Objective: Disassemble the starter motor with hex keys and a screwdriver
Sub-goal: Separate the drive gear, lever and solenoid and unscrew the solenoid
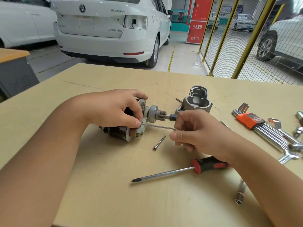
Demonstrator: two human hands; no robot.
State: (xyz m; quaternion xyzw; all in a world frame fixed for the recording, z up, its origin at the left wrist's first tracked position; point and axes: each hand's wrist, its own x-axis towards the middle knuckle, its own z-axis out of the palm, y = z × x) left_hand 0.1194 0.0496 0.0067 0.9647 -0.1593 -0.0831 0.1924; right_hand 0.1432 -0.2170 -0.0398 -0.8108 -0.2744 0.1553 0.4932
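Note:
The starter motor (pixel 122 132) lies on its side on the beige table (pixel 105 185), its pinion gear and shaft (pixel 159 114) pointing right. My left hand (pixel 113 110) grips the motor body from above. My right hand (pixel 195 133) pinches the bent end of a thin hex key (pixel 159 127), whose tip sits at the motor's front plate next to my left thumb. The removed grey nose housing (pixel 195 102) stands behind the shaft. A loose long bolt (pixel 159 143) lies in front of the motor. A screwdriver (pixel 177 172) with a black and red handle lies near my right wrist.
A hex key set in an orange holder (pixel 250 122) and several wrenches (pixel 288 145) lie at the right. A socket bit (pixel 240 195) lies near the right forearm. Beyond the table stand white cars (pixel 111 28), a grey cabinet (pixel 14 74) and a yellow mesh fence (pixel 237 46).

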